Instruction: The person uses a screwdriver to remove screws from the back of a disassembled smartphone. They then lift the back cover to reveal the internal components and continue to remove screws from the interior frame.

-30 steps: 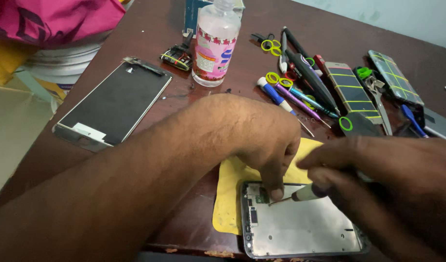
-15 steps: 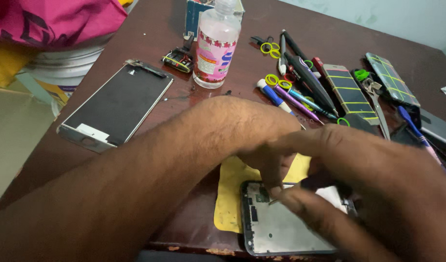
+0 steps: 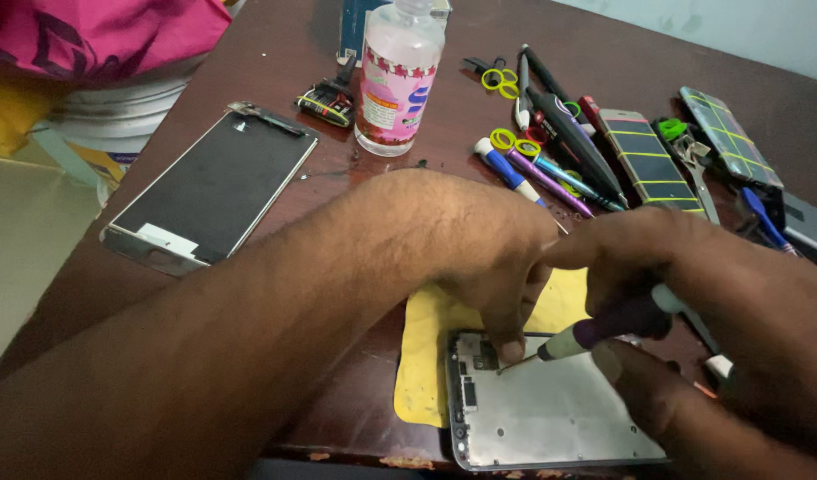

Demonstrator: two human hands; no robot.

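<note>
An opened silver phone frame (image 3: pixel 551 418) lies on a yellow mat (image 3: pixel 426 356) at the table's near edge. My left hand (image 3: pixel 480 258) rests over the frame's top end, a fingertip pressing down near the upper left corner. My right hand (image 3: pixel 737 311) grips a purple-handled screwdriver (image 3: pixel 604 331) whose tip touches the frame just beside that fingertip.
A detached phone screen (image 3: pixel 208 187) lies at the left. A clear bottle with a pink label (image 3: pixel 398 80) stands at the back. Several screwdrivers and tweezers (image 3: pixel 551 151), two phones with yellow lines (image 3: pixel 644 156), and a small black part (image 3: pixel 324 102) lie on the brown table (image 3: pixel 275 53).
My right hand pulled back from over the frame and now holds the screwdriver lower, tip set at the frame's upper left. My left hand stayed put.
</note>
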